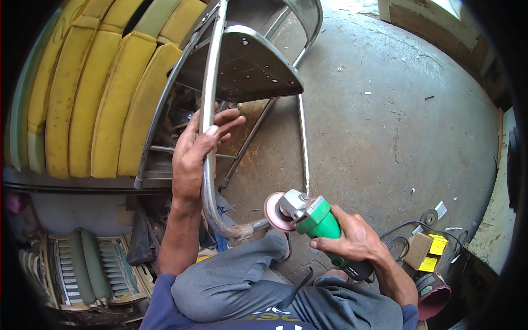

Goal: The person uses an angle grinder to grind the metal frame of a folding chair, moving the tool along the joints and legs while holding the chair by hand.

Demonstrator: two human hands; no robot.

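Observation:
A bare metal chair frame [209,82] with a dark metal seat [253,69] leans in front of me, its bent tube curving down toward my knees. My left hand [190,159] is wrapped round the upright tube, thumb across the front and fingers partly stretched out behind it. In my right hand [356,237] is a green angle grinder [323,223], gripped by its body. The grinder's pinkish disc [276,212] is at the tube's lower bend; whether it touches the metal I cannot tell.
Yellow foam cushions [107,104] stand in a row at the far left. Below them lies a slatted frame with green rolls [88,264]. At the right are a yellow and brown box [428,251], a black cord [399,225], a loose disc [429,217] and a reddish bucket [434,300].

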